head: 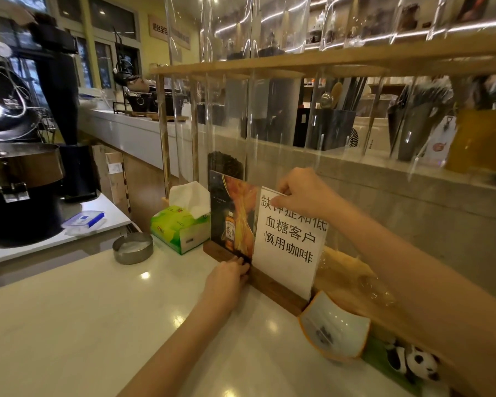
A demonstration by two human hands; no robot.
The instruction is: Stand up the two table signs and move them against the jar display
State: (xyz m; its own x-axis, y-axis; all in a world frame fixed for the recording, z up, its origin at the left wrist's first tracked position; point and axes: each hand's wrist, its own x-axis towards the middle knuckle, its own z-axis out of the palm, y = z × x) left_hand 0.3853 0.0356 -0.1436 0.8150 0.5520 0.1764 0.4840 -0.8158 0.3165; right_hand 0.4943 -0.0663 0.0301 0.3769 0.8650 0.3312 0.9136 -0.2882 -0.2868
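Two signs stand upright side by side on the white surface (98,325), both close against the jar display (241,70), a wooden rack of tall clear jars. The left sign (231,216) shows a bottle on an orange and dark picture; the right sign (291,239) is a white sheet with black Chinese characters. Each sits in a dark wooden base, and the two bases meet end to end in one line along the foot of the display. The left hand (231,277) lies low on the surface with its fingers (242,267) pressed against the bases where they join, curled narrow rather than wrapped around anything. The right hand (304,196) reaches over from the right and pinches the top edge of the white sign, thumb in front and the other fingers behind, holding it. A jar with dark contents (225,164) stands directly behind the picture sign. Left of the signs sits a green tissue box (178,227) with a tissue sticking up, and nearer the front a round metal ashtray (132,247). Right of the white sign's base a white dish (335,328) with an orange rim leans tilted, and past it lies a small panda toy (415,362). A dark roaster (20,173) stands at the far left.
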